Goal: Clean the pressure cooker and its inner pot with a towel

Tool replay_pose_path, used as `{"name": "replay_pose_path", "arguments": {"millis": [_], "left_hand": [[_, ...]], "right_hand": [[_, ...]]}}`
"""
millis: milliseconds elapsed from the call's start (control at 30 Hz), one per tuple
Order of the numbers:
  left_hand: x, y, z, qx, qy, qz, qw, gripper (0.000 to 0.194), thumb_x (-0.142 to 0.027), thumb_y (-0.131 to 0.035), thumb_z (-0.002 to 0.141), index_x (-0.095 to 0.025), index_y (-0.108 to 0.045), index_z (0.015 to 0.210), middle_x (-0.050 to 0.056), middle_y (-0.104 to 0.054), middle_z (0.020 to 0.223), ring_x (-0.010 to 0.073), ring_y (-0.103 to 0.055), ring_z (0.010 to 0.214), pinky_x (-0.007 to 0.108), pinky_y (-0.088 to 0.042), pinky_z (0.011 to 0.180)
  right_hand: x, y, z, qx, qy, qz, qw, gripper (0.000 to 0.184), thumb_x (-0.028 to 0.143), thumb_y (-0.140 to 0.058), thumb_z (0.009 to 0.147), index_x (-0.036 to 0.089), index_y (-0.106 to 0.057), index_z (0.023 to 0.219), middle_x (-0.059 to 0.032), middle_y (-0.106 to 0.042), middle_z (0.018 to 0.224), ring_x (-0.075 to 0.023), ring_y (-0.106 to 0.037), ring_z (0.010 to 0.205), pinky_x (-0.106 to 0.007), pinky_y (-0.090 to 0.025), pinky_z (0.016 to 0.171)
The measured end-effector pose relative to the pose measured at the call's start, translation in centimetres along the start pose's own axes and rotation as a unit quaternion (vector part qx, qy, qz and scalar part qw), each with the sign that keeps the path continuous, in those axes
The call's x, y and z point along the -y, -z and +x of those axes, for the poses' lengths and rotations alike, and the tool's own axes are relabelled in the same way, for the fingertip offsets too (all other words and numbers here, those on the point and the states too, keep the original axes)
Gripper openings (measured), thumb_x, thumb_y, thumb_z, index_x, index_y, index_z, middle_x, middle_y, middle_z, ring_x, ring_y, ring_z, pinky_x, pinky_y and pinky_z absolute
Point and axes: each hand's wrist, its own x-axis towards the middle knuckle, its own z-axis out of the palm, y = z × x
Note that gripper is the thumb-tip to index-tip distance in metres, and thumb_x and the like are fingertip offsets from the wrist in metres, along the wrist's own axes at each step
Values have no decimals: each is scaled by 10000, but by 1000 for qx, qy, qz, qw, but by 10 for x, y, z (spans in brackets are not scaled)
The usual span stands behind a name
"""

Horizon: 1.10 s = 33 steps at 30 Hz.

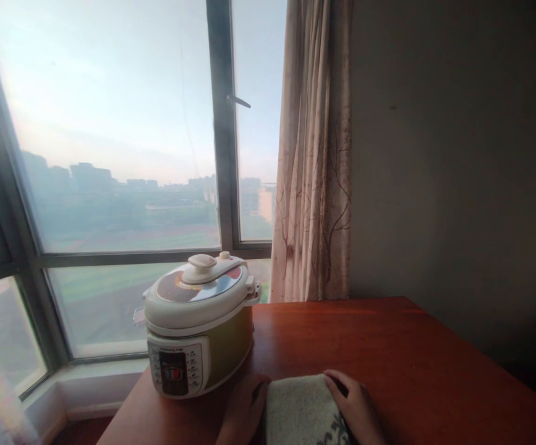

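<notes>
A folded grey-green cloth [300,408] with a dark leafy pattern at its lower right lies at the near side of the wooden table. My left hand [245,409] presses against its left edge, fingers curled at the far corner. On the opposite side my right hand [357,405] grips the right edge, with thumb and fingertips at the upper right corner. The cloth's near end runs out of view. Just beyond my left hand stands a white and olive electric pressure cooker [200,327], its lid on and its control panel facing me.
The reddish-brown table [388,352] stretches off to the right, beside a dark wall [434,154]. Behind the cooker are a large window [123,123] and a patterned curtain [314,173]. The table's left edge drops off near the low window ledge [96,374].
</notes>
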Motion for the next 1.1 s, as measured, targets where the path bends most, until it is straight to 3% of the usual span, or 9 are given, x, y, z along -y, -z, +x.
{"name": "replay_pose_path", "arguments": {"millis": [233, 1100], "left_hand": [[13, -5, 1, -2, -1, -2, 1000, 344, -358, -441, 910, -200, -739, 978, 91, -761, 1058, 253, -677, 1021, 355, -484, 931], [11, -5, 1, -6, -11, -10, 1000, 334, -362, -451, 909, -217, -748, 953, 80, -770, 1026, 262, -689, 987, 369, -504, 911]], "right_hand": [[2, 1, -1, 5, 2, 10, 1000, 537, 655, -548, 830, 208, -798, 990, -101, -773, 1087, -303, -702, 1060, -369, -517, 963], [-2, 0, -1, 0, 5, 8, 1000, 559, 672, -526, 837, 207, -800, 983, -104, -775, 1079, -304, -706, 1053, -368, -523, 956]]}}
